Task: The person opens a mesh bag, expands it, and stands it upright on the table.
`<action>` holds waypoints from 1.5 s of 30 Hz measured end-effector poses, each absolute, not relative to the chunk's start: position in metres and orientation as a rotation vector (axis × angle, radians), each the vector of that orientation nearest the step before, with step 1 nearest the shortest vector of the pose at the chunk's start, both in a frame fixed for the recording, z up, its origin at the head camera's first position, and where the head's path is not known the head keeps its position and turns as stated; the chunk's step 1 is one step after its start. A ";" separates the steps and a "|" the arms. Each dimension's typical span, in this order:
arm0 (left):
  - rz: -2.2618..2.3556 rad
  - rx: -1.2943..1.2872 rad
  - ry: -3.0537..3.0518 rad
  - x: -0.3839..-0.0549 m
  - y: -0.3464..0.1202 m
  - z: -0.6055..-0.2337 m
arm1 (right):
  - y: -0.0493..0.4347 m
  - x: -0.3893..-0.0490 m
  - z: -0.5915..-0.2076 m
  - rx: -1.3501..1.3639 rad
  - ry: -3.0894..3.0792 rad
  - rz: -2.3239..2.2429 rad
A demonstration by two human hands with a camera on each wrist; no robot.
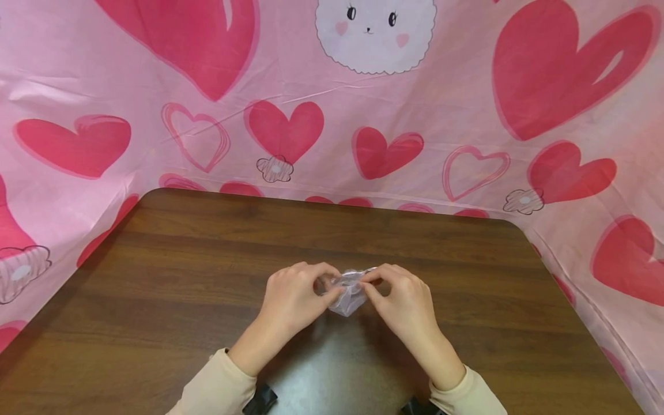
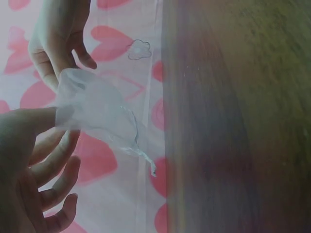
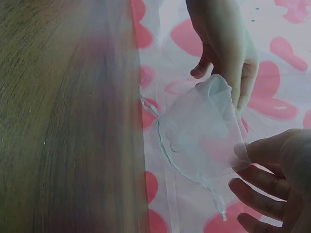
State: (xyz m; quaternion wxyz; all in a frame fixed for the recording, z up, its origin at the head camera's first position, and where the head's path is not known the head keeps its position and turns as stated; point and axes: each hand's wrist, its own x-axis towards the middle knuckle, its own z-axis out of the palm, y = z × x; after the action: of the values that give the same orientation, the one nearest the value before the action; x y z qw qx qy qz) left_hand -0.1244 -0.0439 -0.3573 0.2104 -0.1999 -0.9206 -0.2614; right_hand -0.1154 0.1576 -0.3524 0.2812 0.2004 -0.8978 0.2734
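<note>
Pouch: a small sheer organza pouch (image 1: 349, 294) is held between both hands, above the near middle of the table and clear of its surface.
Pouch contents: nothing solid can be made out inside; through the fabric only the hearts of the backdrop and a fingertip are seen. Whether something small lies in it cannot be told.
Pouch look: the fabric is thin, whitish and see-through, with a faint sheen. The mouth is gathered and ruffled at the top, and the body narrows to a rounded point below in the head view. A thin drawstring (image 3: 217, 200) is seen trailing from one edge in the right wrist view, and another strand (image 2: 146, 158) hangs loose in the left wrist view.
Left hand: the left hand (image 1: 291, 301) is curled onto the pouch's left upper edge, which is pinched between thumb and forefinger; the other fingers (image 2: 57, 189) are spread loosely apart beneath it.
Right hand: the right hand (image 1: 403, 304) is closed on the right upper edge, the rim being pinched between thumb and forefinger; the remaining fingers (image 3: 257, 199) are lightly bent and apart.
Sleeves: cream sleeves (image 1: 217, 387) are worn down to both wrists.
Table: a dark wooden table (image 1: 171, 288) with rounded corners lies under the hands.
Backdrop: a pink cloth (image 1: 456, 109) printed with red hearts and a white animal face (image 1: 376, 31) is hung behind and around the table.
</note>
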 end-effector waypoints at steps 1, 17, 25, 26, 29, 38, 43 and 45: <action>-0.732 -0.568 -2.553 -0.124 -0.044 -0.357 | 0.157 -0.115 -0.353 0.537 -2.407 0.731; -0.740 -0.463 -2.502 -0.123 -0.045 -0.356 | 0.157 -0.116 -0.355 0.611 -2.380 0.728; -0.759 -0.411 -2.465 -0.125 -0.047 -0.357 | 0.157 -0.116 -0.355 0.605 -2.375 0.726; -0.760 -0.416 -2.468 -0.125 -0.047 -0.357 | 0.157 -0.116 -0.355 0.603 -2.373 0.725; -0.761 -0.446 -2.506 -0.125 -0.048 -0.357 | 0.158 -0.116 -0.355 0.586 -2.372 0.724; -0.716 -0.545 -2.596 -0.124 -0.045 -0.359 | 0.158 -0.116 -0.353 0.542 -2.394 0.712; -0.727 -0.557 -2.569 -0.124 -0.045 -0.358 | 0.157 -0.115 -0.354 0.550 -2.410 0.705; -0.733 -0.568 -2.562 -0.124 -0.045 -0.357 | 0.157 -0.115 -0.354 0.565 -2.412 0.707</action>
State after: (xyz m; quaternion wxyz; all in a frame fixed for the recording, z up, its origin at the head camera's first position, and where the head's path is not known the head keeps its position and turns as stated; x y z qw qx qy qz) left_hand -0.1239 -0.0450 -0.3573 0.2070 -0.2041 -0.9199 -0.2632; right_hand -0.1151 0.1568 -0.3539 0.2787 0.2108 -0.8991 0.2635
